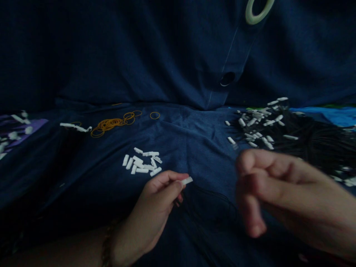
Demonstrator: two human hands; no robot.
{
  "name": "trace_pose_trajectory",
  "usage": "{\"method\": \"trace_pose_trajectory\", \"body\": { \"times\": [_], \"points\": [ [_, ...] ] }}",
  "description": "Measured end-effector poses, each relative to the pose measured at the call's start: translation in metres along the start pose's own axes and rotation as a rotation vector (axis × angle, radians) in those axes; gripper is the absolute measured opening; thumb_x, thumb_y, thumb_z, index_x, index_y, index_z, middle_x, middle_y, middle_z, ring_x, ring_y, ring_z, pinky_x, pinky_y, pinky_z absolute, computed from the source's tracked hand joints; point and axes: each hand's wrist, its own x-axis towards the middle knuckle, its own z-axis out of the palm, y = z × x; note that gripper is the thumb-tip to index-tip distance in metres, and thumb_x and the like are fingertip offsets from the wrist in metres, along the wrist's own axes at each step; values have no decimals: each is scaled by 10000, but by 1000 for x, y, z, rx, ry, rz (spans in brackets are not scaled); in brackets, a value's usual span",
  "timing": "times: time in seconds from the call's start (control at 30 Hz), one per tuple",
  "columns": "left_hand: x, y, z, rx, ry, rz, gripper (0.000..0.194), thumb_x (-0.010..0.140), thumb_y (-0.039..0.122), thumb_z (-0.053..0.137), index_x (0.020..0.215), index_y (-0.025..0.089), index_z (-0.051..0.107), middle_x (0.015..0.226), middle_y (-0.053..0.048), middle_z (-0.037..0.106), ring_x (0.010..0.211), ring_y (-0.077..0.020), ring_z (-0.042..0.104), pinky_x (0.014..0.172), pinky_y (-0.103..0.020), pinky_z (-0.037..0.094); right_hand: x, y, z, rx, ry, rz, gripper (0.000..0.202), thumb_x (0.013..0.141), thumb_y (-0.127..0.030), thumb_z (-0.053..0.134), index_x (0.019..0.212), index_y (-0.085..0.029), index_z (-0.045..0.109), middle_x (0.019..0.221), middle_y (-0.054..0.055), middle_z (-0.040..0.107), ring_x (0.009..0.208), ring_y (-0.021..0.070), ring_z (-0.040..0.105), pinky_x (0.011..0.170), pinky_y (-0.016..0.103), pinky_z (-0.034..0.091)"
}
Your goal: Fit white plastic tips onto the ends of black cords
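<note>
My left hand (155, 207) pinches a small white plastic piece (187, 181) between thumb and forefinger. Thin black cords (194, 218) hang below that hand, and a strand curves off to the right. My right hand (267, 189) is raised on the right, slightly blurred, with thumb and forefinger pressed together and another finger hanging down. Whatever it may pinch is too small or hidden to make out. Just beyond my left hand lies a loose group of white plastic pieces (142, 170) on the dark blue cloth (183, 148).
Orange rubber bands (111, 123) lie in a heap at centre left, with a single band (155, 115) beside it. A big bundle of black cords (308, 137) with white ends rests at right. Far left are white pieces on purple material (36, 128). A dark blue curtain (139, 52) hangs behind.
</note>
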Motion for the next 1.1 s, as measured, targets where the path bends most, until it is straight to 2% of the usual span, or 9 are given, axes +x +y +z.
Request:
{"method": "trace_pose_trajectory", "body": {
  "times": [0.1, 0.2, 0.33, 0.43, 1.1],
  "points": [
    [0, -1, -1, -59, 2, -18, 99, 719, 218, 581, 796, 174, 626, 664, 2, 550, 631, -109, 466, 603, -249, 347, 7, 15, 22, 41, -60, 106, 219, 824, -342, 514, 750, -140, 477, 604, 27, 614, 528, 77, 546, 511, 168, 412],
    [-2, -1, -2, -132, -3, -38, 90, 715, 214, 580, 783, 179, 627, 658, 7, 558, 616, -99, 473, 600, -235, 356, 13, 28, 29, -139, -24, 121, 208, 847, -318, 470, 757, -133, 505, 614, 18, 607, 546, 76, 519, 529, 176, 399],
    [-3, -2, -3, -178, -20, -41, 69, 713, 210, 591, 762, 180, 630, 643, 11, 561, 608, -92, 485, 595, -218, 363, 11, 31, 27, -381, 0, 84, 225, 857, -305, 427, 711, -153, 507, 590, 2, 610, 543, 88, 536, 508, 186, 383],
    [-3, -1, -3, -181, -27, -49, 54, 716, 198, 591, 745, 176, 630, 635, 10, 561, 601, -86, 482, 583, -207, 364, 8, 29, 27, -448, 9, 61, 218, 852, -289, 427, 696, -159, 509, 572, -10, 609, 526, 82, 536, 493, 182, 370],
    [-4, -1, -3, -135, -8, -7, 64, 706, 199, 601, 750, 188, 647, 639, 14, 566, 595, -78, 473, 559, -192, 359, 12, 31, 29, -485, 31, 81, 241, 844, -293, 420, 642, -175, 476, 506, -27, 575, 474, 81, 504, 488, 188, 363]
  ]
}}
